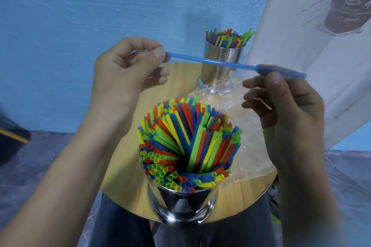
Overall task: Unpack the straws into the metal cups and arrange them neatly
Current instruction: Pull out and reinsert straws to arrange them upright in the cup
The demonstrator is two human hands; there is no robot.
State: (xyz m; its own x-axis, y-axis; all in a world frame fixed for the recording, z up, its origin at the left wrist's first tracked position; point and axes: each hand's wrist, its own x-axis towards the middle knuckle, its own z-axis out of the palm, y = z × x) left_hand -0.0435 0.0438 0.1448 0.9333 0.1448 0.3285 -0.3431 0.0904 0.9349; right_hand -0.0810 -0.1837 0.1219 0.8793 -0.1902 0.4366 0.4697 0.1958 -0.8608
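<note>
A single blue straw (220, 63) stretches level above the table. My left hand (124, 78) pinches its left end between thumb and forefinger. My right hand (285, 102) pinches it near the right end, with a short piece sticking out past the fingers. Below the hands, a near metal cup (180, 204) stands at the table's front edge, packed with several red, yellow, green and blue straws (188, 142) fanned out unevenly. A far metal cup (222, 60) at the back of the table holds another bunch of coloured straws (228, 37).
The round wooden table (128, 190) is small. Crumpled clear plastic wrapping (249, 146) lies on its right half, between the cups. A blue ring (200, 83) sits at the far cup's base. A white printed cloth (313, 32) hangs at right. My knees are under the table's front.
</note>
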